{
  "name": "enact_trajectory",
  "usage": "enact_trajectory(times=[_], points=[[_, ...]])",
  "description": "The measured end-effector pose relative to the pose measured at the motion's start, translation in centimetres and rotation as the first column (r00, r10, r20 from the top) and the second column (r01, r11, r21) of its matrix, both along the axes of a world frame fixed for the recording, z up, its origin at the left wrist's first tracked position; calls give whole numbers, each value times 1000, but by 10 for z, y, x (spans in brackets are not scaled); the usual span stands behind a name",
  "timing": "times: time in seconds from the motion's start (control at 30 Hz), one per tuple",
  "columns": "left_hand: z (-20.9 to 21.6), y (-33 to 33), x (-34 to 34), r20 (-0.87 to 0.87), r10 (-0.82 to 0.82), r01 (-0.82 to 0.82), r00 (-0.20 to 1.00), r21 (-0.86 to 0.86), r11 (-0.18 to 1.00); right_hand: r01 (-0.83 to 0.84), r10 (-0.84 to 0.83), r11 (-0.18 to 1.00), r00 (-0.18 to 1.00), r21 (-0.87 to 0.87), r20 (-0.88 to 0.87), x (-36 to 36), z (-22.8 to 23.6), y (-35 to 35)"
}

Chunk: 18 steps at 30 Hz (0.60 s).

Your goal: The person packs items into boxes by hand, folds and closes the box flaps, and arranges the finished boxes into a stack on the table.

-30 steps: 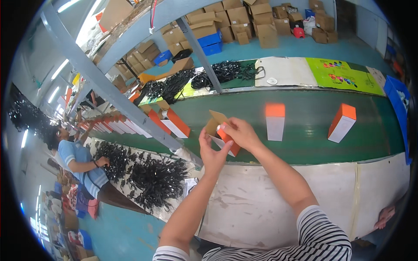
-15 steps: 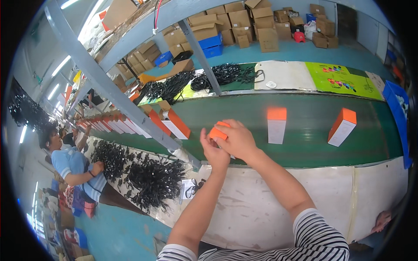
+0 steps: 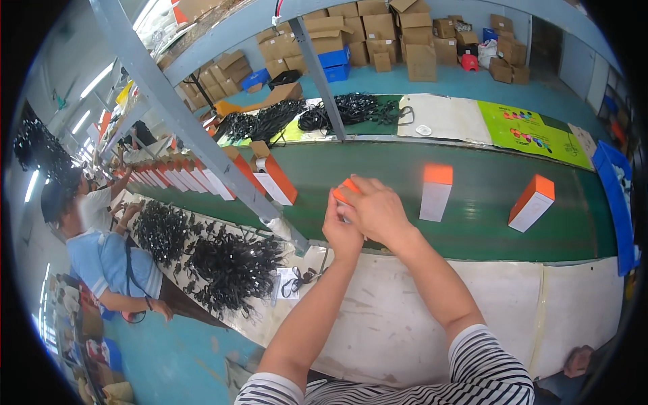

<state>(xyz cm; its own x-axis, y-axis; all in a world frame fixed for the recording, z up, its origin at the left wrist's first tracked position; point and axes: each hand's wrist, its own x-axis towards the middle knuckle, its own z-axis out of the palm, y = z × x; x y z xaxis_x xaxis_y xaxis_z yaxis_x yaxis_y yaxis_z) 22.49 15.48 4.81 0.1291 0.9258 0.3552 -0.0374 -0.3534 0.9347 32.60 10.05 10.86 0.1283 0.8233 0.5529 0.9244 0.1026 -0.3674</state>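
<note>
Over the near edge of the green conveyor belt (image 3: 398, 250), my two hands are closed round an orange-and-white carton (image 3: 345, 192). My left hand (image 3: 341, 229) supports it from the near left side. My right hand (image 3: 379, 210) lies across its top, fingers bent over the orange end. Most of the carton is hidden behind my fingers. To the right on the belt stands a closed carton (image 3: 435, 192) with an orange top, and farther right another one (image 3: 532, 202) leans at an angle. Left of my hands stands an open-topped carton (image 3: 273, 179).
A grey metal post (image 3: 182, 128) slants across the left. Black cords (image 3: 233, 263) are heaped on the near table, beside a person in blue (image 3: 111, 263). More cords (image 3: 351, 111) lie beyond the belt. A blue bin (image 3: 614, 196) stands at the right end; cardboard boxes fill the back.
My hands remain on the carton with the fingers shifted slightly. The person in blue has turned and drawn an arm back from the cords, now holding a black cord. The view has shifted slightly.
</note>
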Motion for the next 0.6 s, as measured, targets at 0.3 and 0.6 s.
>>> enact_trajectory(times=[0.3, 0.6], points=[[-13, 8, 2, 33, 22, -22, 999, 17, 1000, 20, -7, 995, 992, -100, 128, -5, 7, -3], [-28, -8, -20, -385, 25, 72, 923, 237, 969, -94, 56, 981, 975, -169, -217, 4, -4, -2]])
